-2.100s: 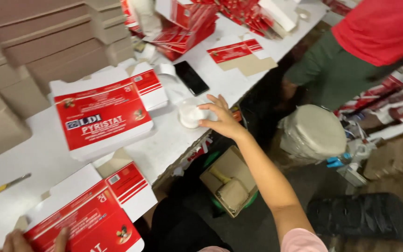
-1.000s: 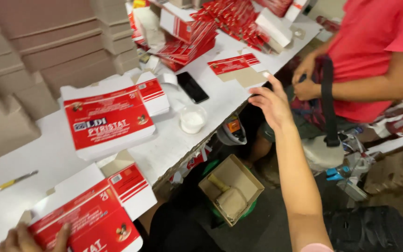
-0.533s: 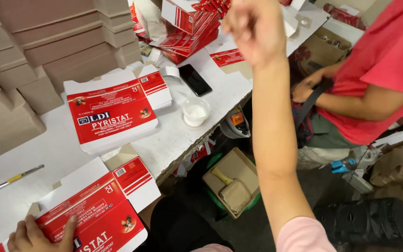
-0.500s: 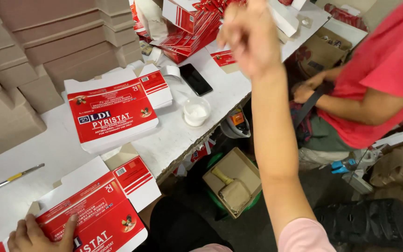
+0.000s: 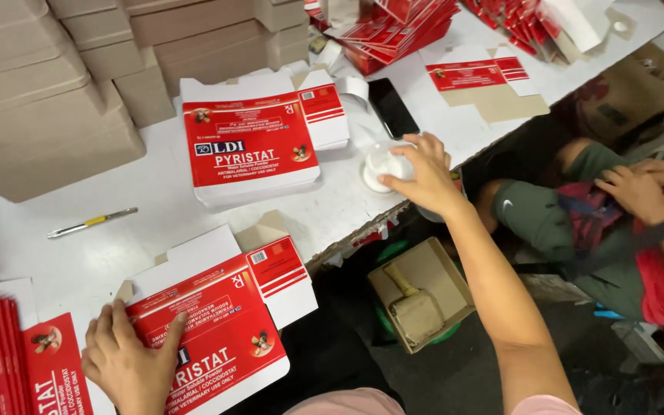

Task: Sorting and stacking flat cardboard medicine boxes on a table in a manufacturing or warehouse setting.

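Observation:
My left hand [image 5: 128, 361] lies flat on a flattened red and white carton [image 5: 217, 323] at the near edge of the white table [image 5: 155, 223]. My right hand [image 5: 424, 173] reaches to the table's right edge, its fingers touching a small white round pot [image 5: 382, 164]. A stack of the same flat red cartons [image 5: 251, 146] sits in the middle of the table, left of the pot. More flat red cartons [image 5: 9, 361] lie at the near left corner.
Brown cardboard boxes [image 5: 48, 100] are stacked at the back left. A pen [image 5: 92, 222] and a black phone [image 5: 392, 107] lie on the table. Folded red cartons [image 5: 401, 27] pile at the back. A person in red [image 5: 655, 230] sits to the right. An open box [image 5: 420, 300] sits on the floor.
My right hand has come down from the raised position and back to the white pot at the table edge. My left hand stays on the near carton.

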